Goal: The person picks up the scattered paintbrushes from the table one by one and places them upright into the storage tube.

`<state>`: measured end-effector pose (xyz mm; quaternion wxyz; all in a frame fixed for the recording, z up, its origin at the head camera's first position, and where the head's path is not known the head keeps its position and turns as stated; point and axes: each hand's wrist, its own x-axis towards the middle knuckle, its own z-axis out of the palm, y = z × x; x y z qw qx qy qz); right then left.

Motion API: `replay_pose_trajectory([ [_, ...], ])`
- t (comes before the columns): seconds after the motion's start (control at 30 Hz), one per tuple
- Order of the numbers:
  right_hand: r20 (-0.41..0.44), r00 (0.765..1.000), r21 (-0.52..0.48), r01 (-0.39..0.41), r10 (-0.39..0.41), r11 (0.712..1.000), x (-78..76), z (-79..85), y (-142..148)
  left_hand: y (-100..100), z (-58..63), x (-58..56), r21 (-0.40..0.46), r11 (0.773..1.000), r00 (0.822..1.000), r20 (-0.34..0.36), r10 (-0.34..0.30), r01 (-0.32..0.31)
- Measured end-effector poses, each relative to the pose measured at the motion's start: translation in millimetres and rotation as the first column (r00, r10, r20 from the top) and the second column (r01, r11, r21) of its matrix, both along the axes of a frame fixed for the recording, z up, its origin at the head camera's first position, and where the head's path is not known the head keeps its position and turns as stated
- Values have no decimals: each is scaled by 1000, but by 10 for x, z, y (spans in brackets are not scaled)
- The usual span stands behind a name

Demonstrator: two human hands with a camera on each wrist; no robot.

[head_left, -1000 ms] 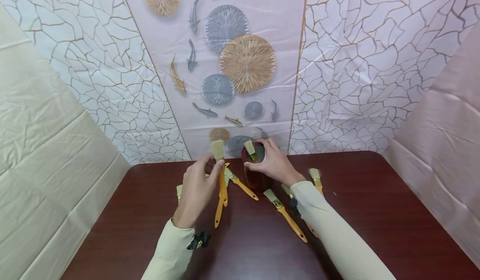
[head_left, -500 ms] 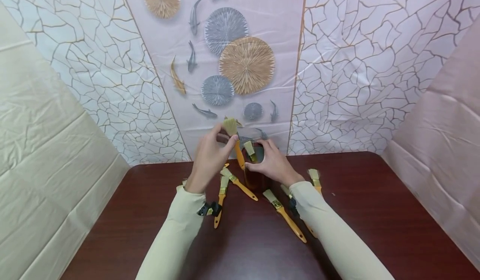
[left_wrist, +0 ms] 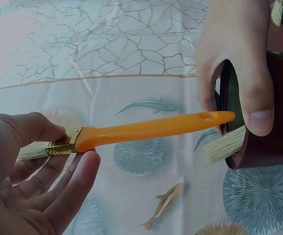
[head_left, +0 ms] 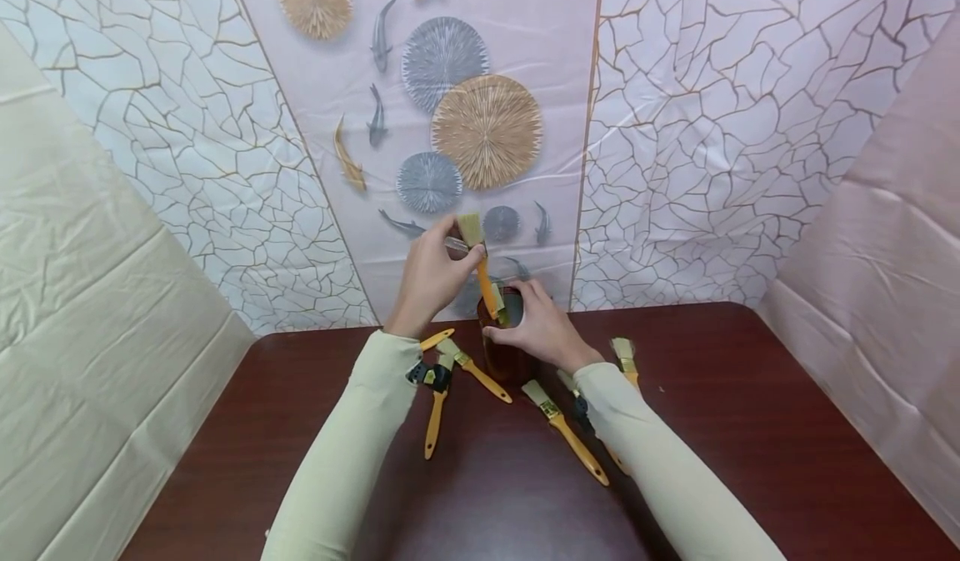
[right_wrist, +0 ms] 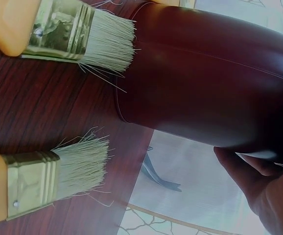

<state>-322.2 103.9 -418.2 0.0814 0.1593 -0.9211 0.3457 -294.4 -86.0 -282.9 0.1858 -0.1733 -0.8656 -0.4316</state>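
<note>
My left hand point(head_left: 430, 277) pinches a paintbrush point(left_wrist: 151, 129) by its metal band, bristles up and orange handle pointing down. In the left wrist view the handle's tip reaches the mouth of a dark red cylindrical cup point(head_left: 504, 363). Thumb and fingers of my right hand point(head_left: 551, 328) grip this cup around its rim. Inside it stands another paintbrush, its pale bristles point(left_wrist: 224, 145) sticking out at the opening; its handle is hidden. In the right wrist view the cup's smooth side fills the upper right, with two paintbrush heads beside its base.
Several paintbrushes lie loose on the dark wooden table point(head_left: 495, 494): one brush point(head_left: 566, 434) front right of the cup, another brush point(head_left: 483, 379) to its left, a third brush point(head_left: 626, 359) beyond the right sleeve. Patterned cloth point(head_left: 480, 52) hangs behind the table's back edge.
My left hand has lifted its paintbrush and carried it up and right, from over the loose brushes to the cup's mouth. My right hand keeps its grip on the cup.
</note>
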Motion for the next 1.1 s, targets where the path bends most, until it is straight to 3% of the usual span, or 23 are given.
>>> replay_pose_trajectory([
  [0.07, -4, 1000, 0, 2, -2, 1000, -3, -6, -2, 33, 2, -63, -26, 999, 1000, 19, -18, 19],
  [0.17, -7, 1000, 1, -1, 1, 1000, -10, -7, 5, 85, -28, -180, -51, 994, 991, 93, -93, 98],
  [0.33, -3, 1000, 1, -5, 5, 1000, -14, -6, 16, 146, -132, -357, -71, 968, 943, 251, -218, 242],
  [0.43, -12, 1000, -8, -8, 7, 1000, -12, -11, 14, 155, -202, -431, -131, 952, 928, 291, -232, 278],
  [0.63, -22, 1000, 7, -15, 15, 1000, 6, -17, 18, 174, -386, -541, -239, 918, 925, 293, -242, 316],
  [0.8, -20, 999, 18, -30, 31, 999, 29, -16, 22, 217, -524, -603, -306, 907, 941, 262, -213, 290],
  [0.97, -11, 999, 7, -34, 34, 999, 26, -31, 39, 296, -600, -615, -437, 883, 979, 178, -103, 172],
  [1.1, -17, 999, 5, -28, 28, 1000, 12, -25, 47, 315, -673, -667, -451, 886, 991, 120, -60, 108],
])
